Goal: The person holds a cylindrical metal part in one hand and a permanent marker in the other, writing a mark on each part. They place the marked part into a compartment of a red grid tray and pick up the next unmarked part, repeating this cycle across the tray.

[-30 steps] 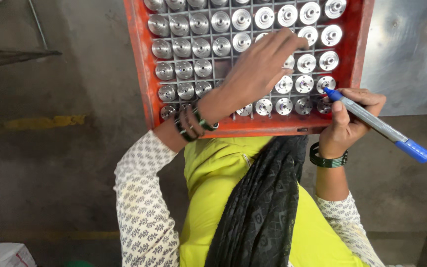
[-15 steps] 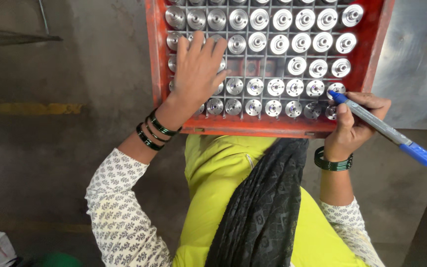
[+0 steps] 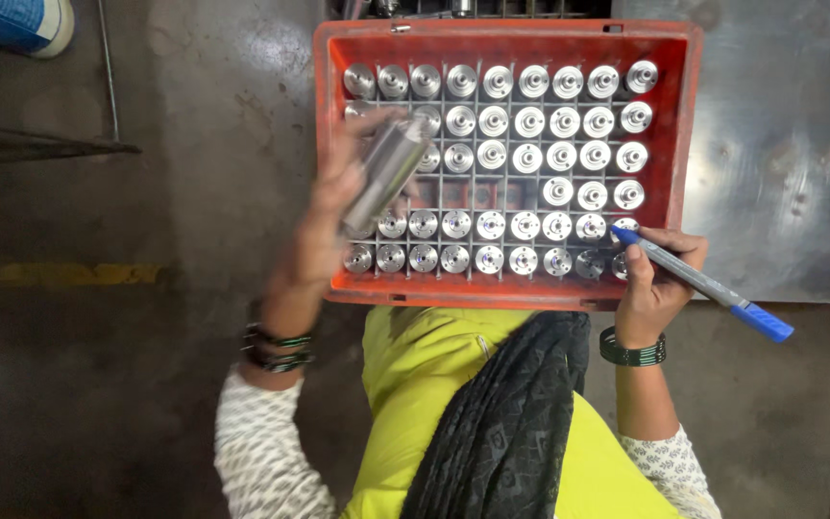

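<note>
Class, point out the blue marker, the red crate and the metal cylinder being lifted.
blue marker point(image 3: 698, 281), head view, grey barrel.
red crate point(image 3: 501, 38), head view, far rim.
metal cylinder point(image 3: 386, 171), head view, its side.

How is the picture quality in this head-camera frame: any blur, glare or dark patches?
Head view: the left hand and the metal cylinder in its grip are motion-blurred; the right hand with the blue marker is sharp; the metal parts in the red crate show small bright glints; the floor is dim.

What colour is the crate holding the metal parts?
Red-orange, the crate, seen in the head view, the only one.
</note>
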A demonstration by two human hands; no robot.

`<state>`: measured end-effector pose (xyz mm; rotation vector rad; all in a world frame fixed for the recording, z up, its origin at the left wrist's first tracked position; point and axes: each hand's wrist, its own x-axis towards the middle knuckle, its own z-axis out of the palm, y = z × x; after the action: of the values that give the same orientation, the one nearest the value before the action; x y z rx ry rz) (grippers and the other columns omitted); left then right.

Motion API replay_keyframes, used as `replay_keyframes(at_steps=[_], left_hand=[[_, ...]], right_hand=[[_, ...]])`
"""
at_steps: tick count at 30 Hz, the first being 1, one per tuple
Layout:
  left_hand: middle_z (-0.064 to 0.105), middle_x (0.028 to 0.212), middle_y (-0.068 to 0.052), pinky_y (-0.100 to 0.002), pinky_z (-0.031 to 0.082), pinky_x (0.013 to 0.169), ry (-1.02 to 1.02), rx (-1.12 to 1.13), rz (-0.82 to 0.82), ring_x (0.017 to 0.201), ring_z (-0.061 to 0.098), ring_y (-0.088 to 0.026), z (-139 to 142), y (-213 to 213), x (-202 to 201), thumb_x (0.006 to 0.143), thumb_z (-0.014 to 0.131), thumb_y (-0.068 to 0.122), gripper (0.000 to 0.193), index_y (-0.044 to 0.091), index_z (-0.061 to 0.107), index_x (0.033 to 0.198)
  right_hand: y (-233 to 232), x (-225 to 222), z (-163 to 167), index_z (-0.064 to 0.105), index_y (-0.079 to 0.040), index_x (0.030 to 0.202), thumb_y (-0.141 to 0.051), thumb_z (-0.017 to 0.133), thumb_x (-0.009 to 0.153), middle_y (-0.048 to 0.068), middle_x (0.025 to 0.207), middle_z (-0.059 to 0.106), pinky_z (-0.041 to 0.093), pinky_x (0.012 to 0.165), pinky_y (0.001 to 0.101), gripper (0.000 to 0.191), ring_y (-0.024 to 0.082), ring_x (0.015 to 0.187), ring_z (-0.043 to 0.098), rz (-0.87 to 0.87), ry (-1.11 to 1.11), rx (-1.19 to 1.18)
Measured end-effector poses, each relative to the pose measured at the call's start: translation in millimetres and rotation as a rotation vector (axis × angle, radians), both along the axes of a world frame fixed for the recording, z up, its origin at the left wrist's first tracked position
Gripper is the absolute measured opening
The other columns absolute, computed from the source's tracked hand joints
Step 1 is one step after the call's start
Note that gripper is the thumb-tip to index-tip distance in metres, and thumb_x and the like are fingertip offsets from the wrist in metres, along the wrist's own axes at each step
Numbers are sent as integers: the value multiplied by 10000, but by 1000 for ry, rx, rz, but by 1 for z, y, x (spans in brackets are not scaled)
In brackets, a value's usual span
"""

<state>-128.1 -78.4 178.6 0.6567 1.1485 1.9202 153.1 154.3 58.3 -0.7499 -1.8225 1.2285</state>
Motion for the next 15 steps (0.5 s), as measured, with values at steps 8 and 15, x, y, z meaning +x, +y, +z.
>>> replay_keyframes(at_steps=[8, 15], left_hand=[[643, 948, -55, -275, 518, 730, -451, 28, 126, 817, 610, -117, -105, 66, 75, 1052, 559, 465, 491, 29, 558, 1279], [603, 883, -52, -274, 518, 710, -554, -43, 62, 779, 587, -120, -122, 79, 113, 1103, 510, 509, 483, 37, 524, 1204]], right_hand=[[-3, -2, 4, 540, -14, 1151, -131, 695, 1041, 34, 1102, 538, 447, 903, 244, 223, 94, 944, 527, -9, 4, -57], [-2, 4, -8, 530, -5, 1143, -147, 715, 1072, 54, 1081, 562, 455, 887, 244, 244, 101, 904, 524, 8, -10, -42]])
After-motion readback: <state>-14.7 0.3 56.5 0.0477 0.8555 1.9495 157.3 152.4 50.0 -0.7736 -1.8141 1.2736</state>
